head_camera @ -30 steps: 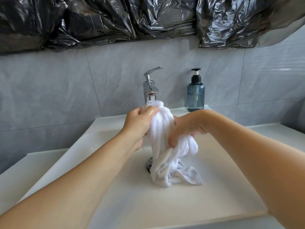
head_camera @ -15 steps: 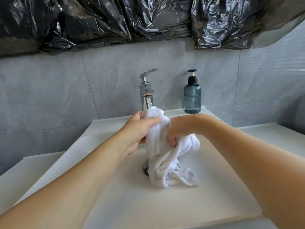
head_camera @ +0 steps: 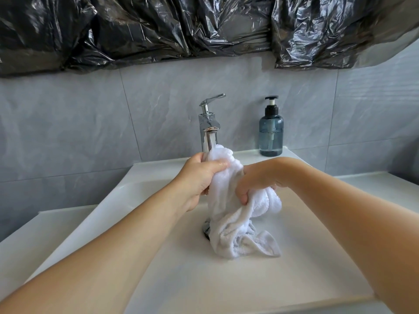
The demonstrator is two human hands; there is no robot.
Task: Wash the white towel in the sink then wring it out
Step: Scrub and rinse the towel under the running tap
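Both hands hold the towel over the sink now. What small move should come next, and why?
Probably twist the hands in opposite directions. The left hand grips the top of the bunched white terry towel, the right hand its middle, and its tail rests in the white sink basin.
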